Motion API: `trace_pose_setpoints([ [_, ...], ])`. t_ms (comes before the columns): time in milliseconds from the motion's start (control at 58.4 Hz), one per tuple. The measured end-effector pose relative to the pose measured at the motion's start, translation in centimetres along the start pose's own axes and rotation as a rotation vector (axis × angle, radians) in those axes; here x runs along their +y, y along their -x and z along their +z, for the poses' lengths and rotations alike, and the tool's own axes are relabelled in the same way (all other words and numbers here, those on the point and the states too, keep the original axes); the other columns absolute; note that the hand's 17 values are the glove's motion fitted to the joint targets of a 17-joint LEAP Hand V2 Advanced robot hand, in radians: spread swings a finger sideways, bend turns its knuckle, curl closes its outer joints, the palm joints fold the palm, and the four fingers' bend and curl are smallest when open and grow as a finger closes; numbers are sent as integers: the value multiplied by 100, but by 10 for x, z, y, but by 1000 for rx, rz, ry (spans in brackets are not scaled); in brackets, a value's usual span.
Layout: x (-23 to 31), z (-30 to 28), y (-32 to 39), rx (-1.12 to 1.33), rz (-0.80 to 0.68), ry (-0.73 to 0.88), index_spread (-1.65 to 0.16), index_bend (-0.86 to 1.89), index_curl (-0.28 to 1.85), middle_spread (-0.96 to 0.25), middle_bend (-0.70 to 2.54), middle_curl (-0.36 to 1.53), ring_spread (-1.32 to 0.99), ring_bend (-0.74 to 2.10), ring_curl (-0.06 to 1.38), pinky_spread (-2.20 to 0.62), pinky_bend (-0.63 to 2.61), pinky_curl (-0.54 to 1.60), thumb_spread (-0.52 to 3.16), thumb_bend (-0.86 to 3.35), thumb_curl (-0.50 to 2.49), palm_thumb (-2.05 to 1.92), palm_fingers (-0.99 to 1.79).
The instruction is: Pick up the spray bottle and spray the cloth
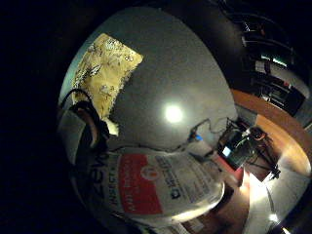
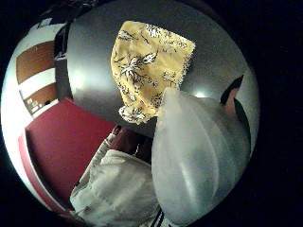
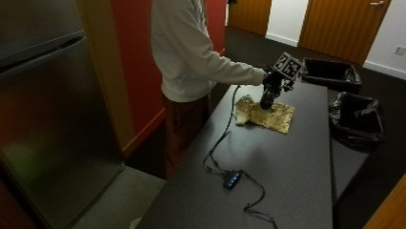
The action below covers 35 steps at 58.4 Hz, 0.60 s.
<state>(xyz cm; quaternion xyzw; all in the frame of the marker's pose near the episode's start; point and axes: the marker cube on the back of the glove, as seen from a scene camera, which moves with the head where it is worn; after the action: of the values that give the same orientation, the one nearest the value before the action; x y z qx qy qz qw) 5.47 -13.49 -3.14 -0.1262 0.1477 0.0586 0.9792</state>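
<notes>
From the outside view I see the gloved right hand [image 3: 273, 82] raised over the far part of the grey table [image 3: 298, 157], and the spray bottle [image 3: 267, 98] hangs down from it, clear of the surface. The fingers are curled round the upper part of the bottle, so the hand is closed on it. The bottle is directly above the yellow flowered cloth [image 3: 266, 116], which lies crumpled flat on the table near the person.

In the palm views the white bottle body [image 2: 199, 161] fills much of the picture, with its red label [image 1: 141, 187] turned toward the camera, and the cloth [image 2: 149, 66] lies below on the table.

I think the lifting is done and the spraying is what remains. I cannot see the nozzle clearly, so perhaps it does not yet point at the cloth. This is the main risk: if the trigger is pressed while the nozzle looks sideways, the liquid will wet the table or reach the cable [image 3: 218, 143] and the small blue-lit device [image 3: 231, 180] lying nearer the camera. Also, the bottle could slip lower in the hand when a finger moves to the trigger.
</notes>
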Motion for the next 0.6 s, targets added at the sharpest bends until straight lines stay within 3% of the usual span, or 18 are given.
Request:
trace_pose_setpoints([
  [257, 11, -25, 4, 28, -17, -42, -15, 36, 57, -14, 61, 51, -20, 62, 46, -22, 35, 38, 17, -3, 78, 96, 137],
  [599, 3, -14, 12, 16, -13, -12, -15, 37, 56, -14, 61, 51, -20, 62, 46, -22, 35, 38, 17, -3, 78, 96, 137],
])
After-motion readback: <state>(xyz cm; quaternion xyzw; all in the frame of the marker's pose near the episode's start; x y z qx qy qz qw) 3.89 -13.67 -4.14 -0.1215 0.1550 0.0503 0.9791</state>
